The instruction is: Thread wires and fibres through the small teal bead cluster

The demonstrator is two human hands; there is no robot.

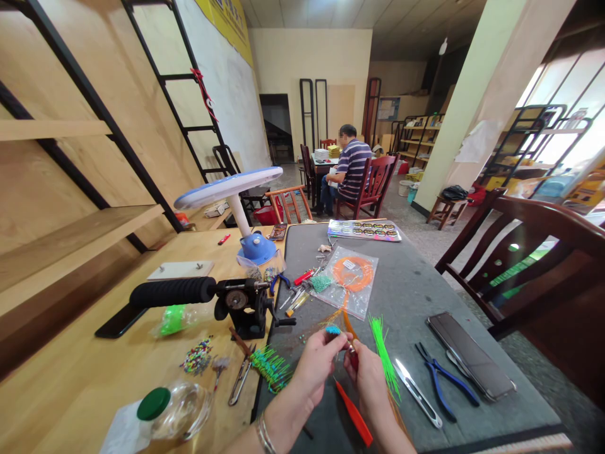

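My left hand is closed in a pinch around a small bundle with bright blue tips. Close against it, my right hand has its fingers closed on a small dark red item, mostly hidden by the fingers. An orange strand runs behind both hands toward a coil of orange line in a clear bag. Below the hands lies a pointed orange-red tool. Green strands lie beside my right hand, and green-and-blue tufts lie left of my left hand.
On the right are thread snips, blue-handled pliers and a phone. To the left stand a black clamp device with a crank, a lamp, loose beads and a green-lidded jar. A person sits farther back.
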